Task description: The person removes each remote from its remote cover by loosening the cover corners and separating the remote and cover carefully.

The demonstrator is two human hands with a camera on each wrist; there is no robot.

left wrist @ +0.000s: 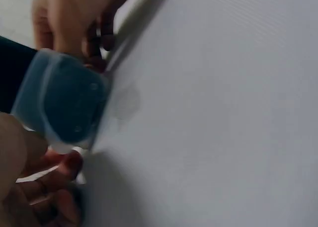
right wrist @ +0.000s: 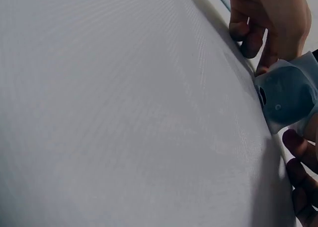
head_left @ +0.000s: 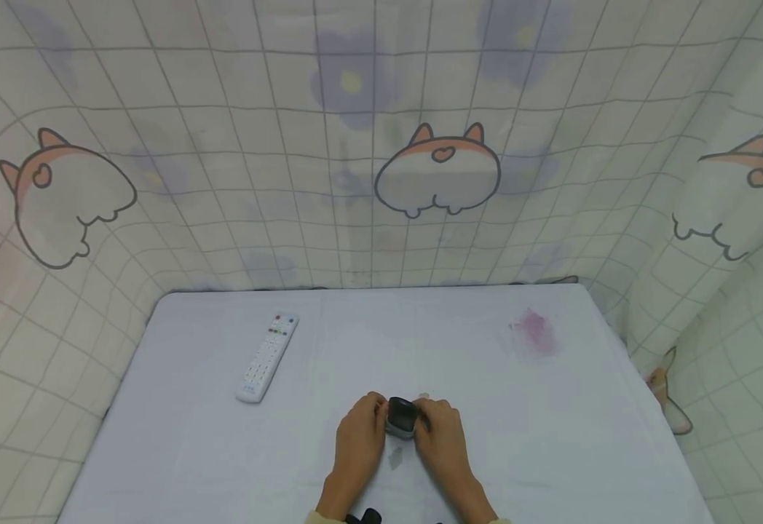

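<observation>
two hands (head_left: 360, 435) (head_left: 439, 437), one small dark device (head_left: 401, 417), one white remote (head_left: 267, 356), one table (head_left: 224, 451)

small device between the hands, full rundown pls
The small device is a compact block with a dark top and a pale bluish, translucent-looking plastic shell with rounded corners. The wrist views show a flat face with a few small round marks, maybe screw holes. It sits at the near middle of the white-covered table, resting on or just above the cloth. The left hand and right hand grip it from opposite sides with their fingertips. What kind of device it is cannot be told.
</observation>
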